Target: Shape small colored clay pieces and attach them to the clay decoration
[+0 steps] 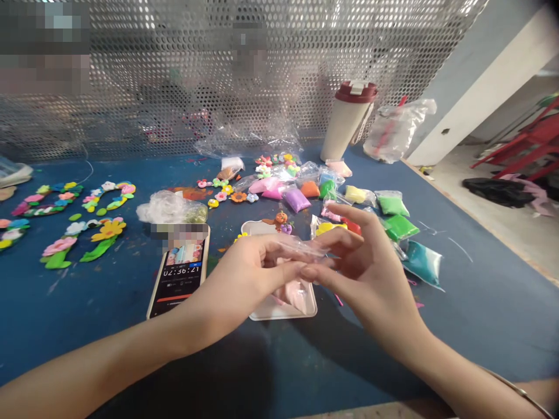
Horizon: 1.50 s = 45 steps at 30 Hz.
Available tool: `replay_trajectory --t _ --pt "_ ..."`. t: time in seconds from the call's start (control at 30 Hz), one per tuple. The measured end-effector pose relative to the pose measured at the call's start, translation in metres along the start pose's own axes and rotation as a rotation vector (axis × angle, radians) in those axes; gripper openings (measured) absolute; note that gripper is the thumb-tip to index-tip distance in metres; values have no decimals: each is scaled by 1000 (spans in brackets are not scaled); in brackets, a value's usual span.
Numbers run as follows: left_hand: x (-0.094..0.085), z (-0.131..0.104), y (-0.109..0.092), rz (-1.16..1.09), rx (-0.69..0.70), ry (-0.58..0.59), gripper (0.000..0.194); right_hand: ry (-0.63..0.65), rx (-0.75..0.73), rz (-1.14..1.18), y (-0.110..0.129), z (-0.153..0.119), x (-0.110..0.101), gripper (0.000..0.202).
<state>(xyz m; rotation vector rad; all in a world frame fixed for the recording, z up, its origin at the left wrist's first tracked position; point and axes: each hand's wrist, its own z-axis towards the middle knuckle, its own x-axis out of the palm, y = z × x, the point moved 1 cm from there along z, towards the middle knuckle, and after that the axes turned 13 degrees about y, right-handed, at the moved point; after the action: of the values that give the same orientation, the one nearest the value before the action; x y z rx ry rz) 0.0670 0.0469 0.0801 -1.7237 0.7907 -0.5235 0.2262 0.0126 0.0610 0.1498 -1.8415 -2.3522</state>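
Between my hands is a small clear plastic bag (293, 295) with pale pink clay inside, its top edge up at the fingers. My left hand (244, 267) pinches this edge between thumb and bent fingers. From the other side my right hand (371, 270) grips it too, thumb tip against the left thumb and index finger raised. Beneath the bag lies a white tray (257, 228), partly covered by the hands. An orange pumpkin-like figure (282, 217) sits at the tray's far edge, beside a small purple piece (286, 229).
Left of the tray lies a phone (174, 291) showing a timer. Decorated clay pieces (107, 230) spread at far left. Several bags of coloured clay, including a purple bag (297, 199) and teal bag (423, 263), lie behind and right. A tumbler (345, 125) stands by the perforated metal panel (174, 81).
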Motion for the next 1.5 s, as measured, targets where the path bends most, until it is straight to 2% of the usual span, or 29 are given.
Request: replay_trajectory --t 0.2,0.37,0.57,0.67,0.83,1.07,1.2,1.37,1.5 --pt "7 -5 7 195 139 -24 30 -90 0 -6 0 1 -1 51" --pt "7 -4 9 298 152 -92 33 -66 31 100 1 -1 -2 53" --pt "2 -5 1 218 126 -35 21 -104 -4 31 2 -1 -2 44" --pt "-2 -6 -1 231 160 -74 23 -132 -50 -62 3 0 -2 43" --pt "-4 -4 -2 186 162 -162 15 -95 -45 -105 -1 1 -5 40" --pt "-4 -2 -1 98 86 -136 11 -47 -51 -99 -6 1 -2 45" --pt "-2 -4 -1 106 97 -129 13 -52 -22 -87 -5 2 -4 44" --pt "-2 -6 -5 184 74 -223 19 -25 2 -21 -3 1 -5 43" --pt "0 -7 -2 165 86 -202 24 -47 5 -53 -1 -1 -2 36"
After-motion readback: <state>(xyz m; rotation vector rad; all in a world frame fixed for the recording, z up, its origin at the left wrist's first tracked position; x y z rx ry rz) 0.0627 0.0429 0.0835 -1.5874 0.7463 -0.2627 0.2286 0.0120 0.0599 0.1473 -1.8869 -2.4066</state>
